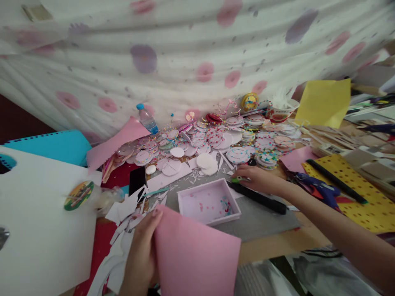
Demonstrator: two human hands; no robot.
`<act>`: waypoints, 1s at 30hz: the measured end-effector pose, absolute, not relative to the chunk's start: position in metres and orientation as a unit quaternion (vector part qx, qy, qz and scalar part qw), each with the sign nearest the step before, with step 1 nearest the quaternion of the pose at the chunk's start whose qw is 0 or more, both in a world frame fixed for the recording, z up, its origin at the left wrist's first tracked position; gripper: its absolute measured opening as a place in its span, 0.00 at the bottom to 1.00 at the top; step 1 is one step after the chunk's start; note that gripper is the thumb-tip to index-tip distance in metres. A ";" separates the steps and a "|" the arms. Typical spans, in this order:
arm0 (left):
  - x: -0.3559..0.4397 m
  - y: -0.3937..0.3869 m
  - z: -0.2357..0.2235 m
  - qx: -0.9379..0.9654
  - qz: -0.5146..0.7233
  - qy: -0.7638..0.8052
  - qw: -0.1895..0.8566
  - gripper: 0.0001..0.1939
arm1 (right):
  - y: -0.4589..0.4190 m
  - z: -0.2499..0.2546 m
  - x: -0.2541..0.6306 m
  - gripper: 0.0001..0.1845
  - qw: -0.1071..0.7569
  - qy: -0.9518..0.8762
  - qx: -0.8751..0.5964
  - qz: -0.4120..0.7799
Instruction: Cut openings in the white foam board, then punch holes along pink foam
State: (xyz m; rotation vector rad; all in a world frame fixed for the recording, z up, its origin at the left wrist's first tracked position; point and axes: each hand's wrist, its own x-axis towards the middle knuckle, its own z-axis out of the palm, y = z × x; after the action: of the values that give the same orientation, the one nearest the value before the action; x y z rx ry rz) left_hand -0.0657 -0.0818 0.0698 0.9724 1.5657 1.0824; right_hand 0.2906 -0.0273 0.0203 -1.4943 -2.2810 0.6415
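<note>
My left hand [143,250] grips a pink sheet of paper [197,253] by its left edge, with the thumb on top. Farther back, my right hand [254,179] has its fingers closed around a small green object [237,179] whose kind I cannot make out. Just below that hand lies a long black tool [259,198], slanting across the grey mat [262,224]. Between my hands stands a shallow white box [182,205] with scattered pink and blue bits inside. White paper scraps [123,209] are heaped beside my left hand.
Many decorated paper discs [197,139] pile up at the back, near a water bottle [147,119] and a paper bowl [280,112]. A phone [137,180] lies left. Blue-handled scissors [317,183] and yellow dotted paper [373,205] lie right. A flowered curtain [185,41] hangs behind.
</note>
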 end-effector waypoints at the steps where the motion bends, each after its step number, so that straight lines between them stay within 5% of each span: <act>1: -0.054 -0.076 0.068 0.372 0.459 0.623 0.512 0.14 | -0.025 0.018 0.293 0.14 0.175 -0.798 -0.529 0.231; 7: -0.034 -0.059 0.050 0.405 0.473 0.588 0.516 0.15 | -0.027 0.026 0.306 0.16 0.269 -0.734 -0.568 0.258; 11: -0.033 -0.057 0.047 0.493 0.453 0.571 0.476 0.13 | -0.035 0.050 0.298 0.28 0.407 -0.592 -0.554 0.421; 14: -0.025 -0.059 0.047 0.526 0.412 0.568 0.480 0.13 | -0.038 0.070 0.279 0.26 0.426 -0.531 -0.516 0.520; 22: -0.019 -0.064 0.038 0.568 0.392 0.548 0.472 0.11 | -0.023 0.090 0.215 0.16 0.373 -0.503 -0.383 0.679; 26: -0.020 -0.066 0.041 0.588 0.393 0.557 0.435 0.10 | -0.017 0.087 0.195 0.23 0.313 -0.558 -0.374 0.672; 30: -0.017 -0.069 0.045 0.594 0.405 0.567 0.402 0.09 | -0.015 0.092 0.187 0.19 0.224 -0.655 -0.418 0.588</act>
State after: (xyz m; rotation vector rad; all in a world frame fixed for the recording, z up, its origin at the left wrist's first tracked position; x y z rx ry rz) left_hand -0.0175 -0.0686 0.0449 1.5015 1.4336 1.0229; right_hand 0.1868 -0.0153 0.0921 -1.1548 -1.8066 1.6238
